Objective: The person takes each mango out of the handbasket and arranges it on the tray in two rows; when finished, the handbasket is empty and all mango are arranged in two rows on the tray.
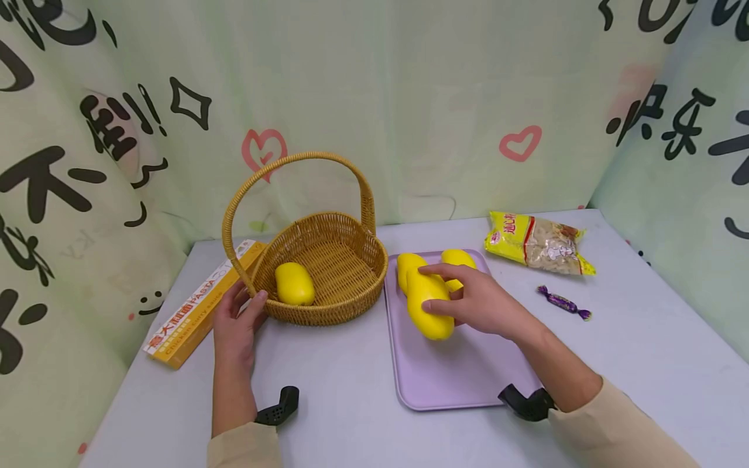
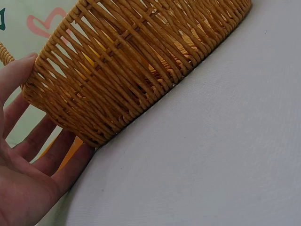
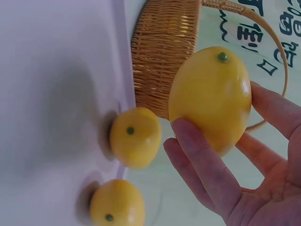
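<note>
My right hand holds a yellow mango above the lilac tray, thumb on one side and fingers on the other. In the right wrist view, a green stem dot marks the end of this held mango. Two more mangoes lie at the tray's far end, one partly behind the held one, the other to its right. At the left, my left hand holds the wicker basket near its handle base, the thumb at the rim. One mango sits inside the basket.
A long orange-and-white pasta box lies left of the basket, partly behind my left hand. Right of the tray are a yellow snack bag and a purple wrapped candy. A printed curtain hangs behind the table.
</note>
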### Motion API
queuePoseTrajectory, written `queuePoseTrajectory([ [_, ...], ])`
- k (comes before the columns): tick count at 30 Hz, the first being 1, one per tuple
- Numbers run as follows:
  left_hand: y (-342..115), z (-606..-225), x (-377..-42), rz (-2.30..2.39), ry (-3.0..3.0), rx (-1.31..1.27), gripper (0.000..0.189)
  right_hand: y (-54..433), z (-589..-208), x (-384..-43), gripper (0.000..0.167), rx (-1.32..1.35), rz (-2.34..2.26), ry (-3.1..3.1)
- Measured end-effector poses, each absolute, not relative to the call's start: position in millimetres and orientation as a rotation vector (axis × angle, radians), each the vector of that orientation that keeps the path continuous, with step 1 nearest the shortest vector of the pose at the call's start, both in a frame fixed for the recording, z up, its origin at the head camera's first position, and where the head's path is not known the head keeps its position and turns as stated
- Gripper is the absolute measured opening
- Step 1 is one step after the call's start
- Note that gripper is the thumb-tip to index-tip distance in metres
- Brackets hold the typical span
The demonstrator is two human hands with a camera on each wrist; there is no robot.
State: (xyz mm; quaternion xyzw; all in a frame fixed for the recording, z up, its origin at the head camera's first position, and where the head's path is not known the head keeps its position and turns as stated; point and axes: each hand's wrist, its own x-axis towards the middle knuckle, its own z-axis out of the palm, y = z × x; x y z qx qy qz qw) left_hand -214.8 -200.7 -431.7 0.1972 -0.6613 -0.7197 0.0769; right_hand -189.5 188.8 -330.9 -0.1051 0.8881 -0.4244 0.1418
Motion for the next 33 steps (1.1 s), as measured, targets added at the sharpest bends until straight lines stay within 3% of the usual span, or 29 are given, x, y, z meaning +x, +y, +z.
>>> queuePoseTrajectory([
  [33, -200, -430, -214, -2.161, -1.982, 0.598, 0.063, 181, -372, -174, 0.058, -0.221, -1.197, 2.439],
])
